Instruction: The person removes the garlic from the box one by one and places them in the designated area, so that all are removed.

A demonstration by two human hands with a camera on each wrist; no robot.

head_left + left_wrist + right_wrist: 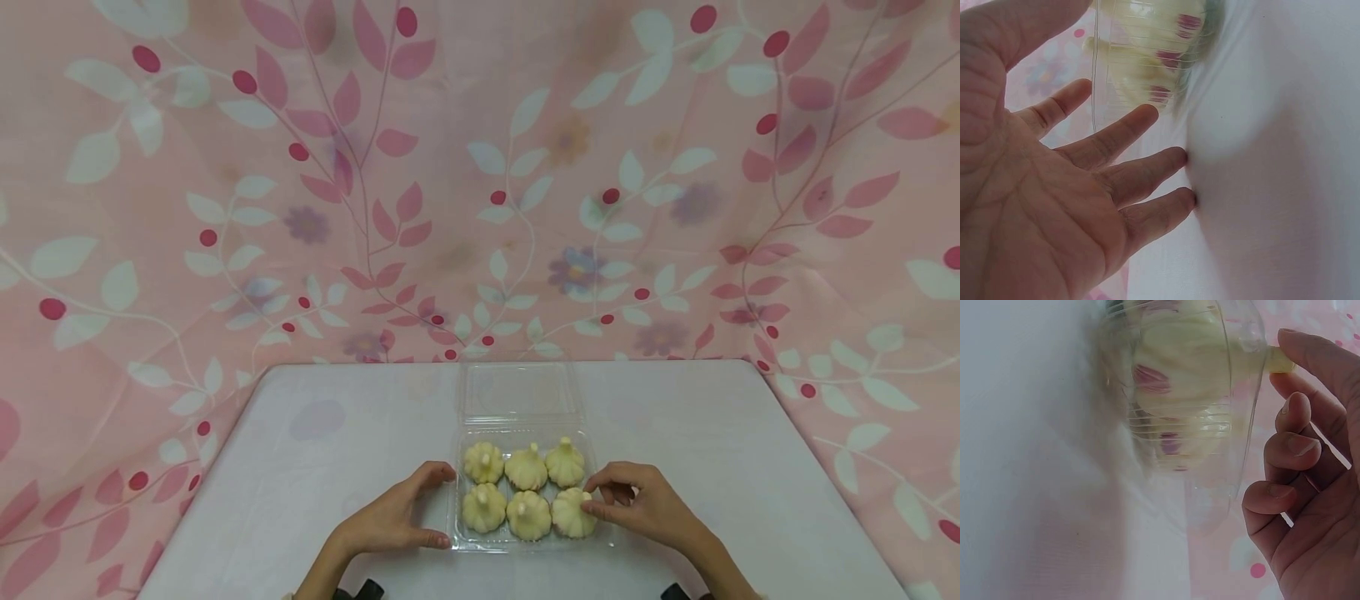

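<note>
A clear plastic clamshell box [495, 546] holds pale yellow garlic bulbs in two rows of three, stems up. My right hand [637, 504] reaches over the box's right side and pinches the stem of the front right garlic bulb [572, 512] between thumb and index finger. That stem [1280, 360] shows above the rim in the right wrist view, while the other fingers curl loosely. Beside the box's left wall, my left hand [397, 512] has its fingers spread and holds nothing; its palm [1041, 206] faces the left wrist camera. Purple patches mark the bulbs' sides through the ribbed wall.
The box's transparent lid [517, 392] lies folded back behind it. Under it is a table with a white cover [360, 433]. A pink floral cloth [450, 208] hangs along the back and sides. Dark wrist-camera parts [369, 590] show near the bottom edge.
</note>
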